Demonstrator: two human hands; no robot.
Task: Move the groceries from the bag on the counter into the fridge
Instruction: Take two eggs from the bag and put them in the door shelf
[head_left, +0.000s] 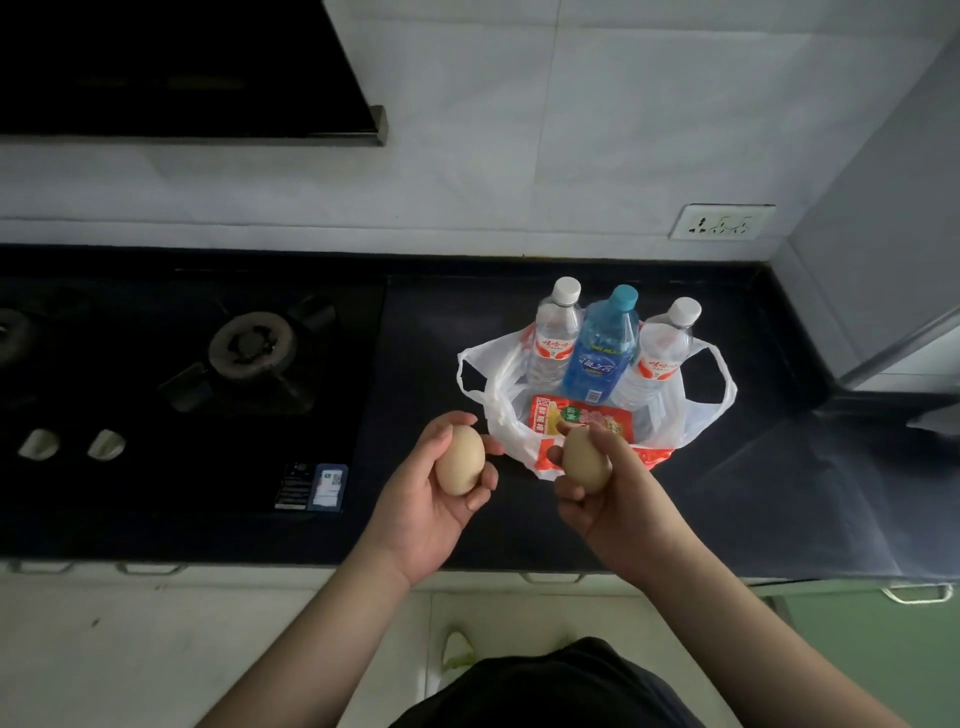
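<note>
My left hand (428, 512) holds a beige egg (460, 460) above the front of the dark counter (753, 493). My right hand (618, 506) grips a second egg (587, 460) just in front of the white plastic bag (501, 410). The open bag sits on the counter. In it stand two clear water bottles (556, 338) (660, 358) with white caps and a blue bottle (602, 353) between them. A red and yellow packet (582, 413) lies flat in the bag, partly hidden by my right thumb.
A black gas hob (249, 348) with its knobs (72, 444) fills the counter's left side. A range hood (182, 67) hangs above it. A wall socket (722, 222) sits at the back right. A grey fridge side (883, 234) rises at the far right.
</note>
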